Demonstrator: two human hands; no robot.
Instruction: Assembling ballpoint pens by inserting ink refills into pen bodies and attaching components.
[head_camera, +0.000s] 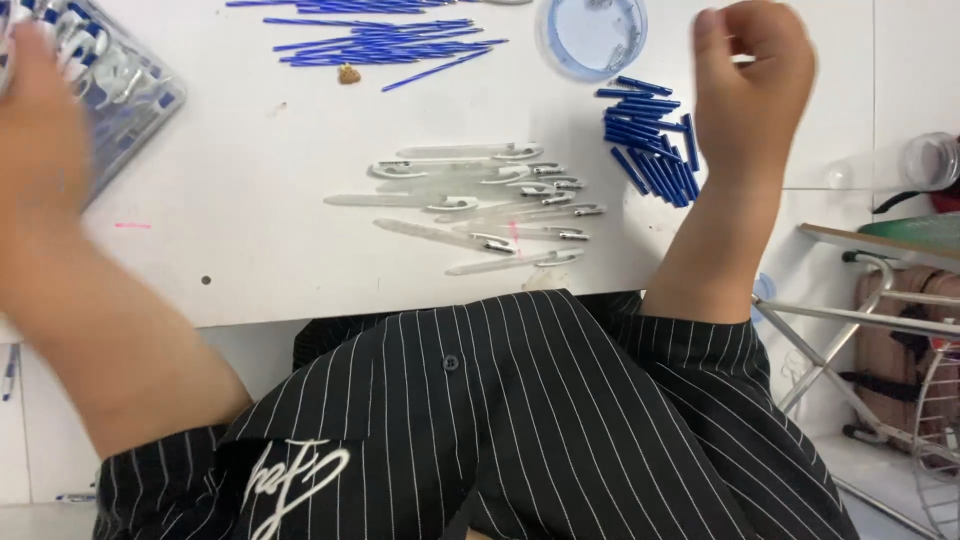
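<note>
The right hand (752, 75) hovers blurred over the desk's (250, 200) far right edge, fingers curled together, just above the short blue tubes (648, 140). The left hand (35, 110) covers a tray of pen parts (125, 85) at the far left corner; I cannot tell its grip. Clear pen barrels (480, 205) lie mid-desk, near the front edge.

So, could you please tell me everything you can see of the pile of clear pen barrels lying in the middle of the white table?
The pile of clear plastic pen barrels lies loose on the white table, roughly ten pieces, mostly side by side and pointing left to right, some overlapping. Each is a long, translucent, tapering tube with a shiny silvery clip part at its right end. A small pink mark shows among the lower ones. Neither hand touches them: the left hand is at the far left, the right hand is raised to the upper right.
</note>
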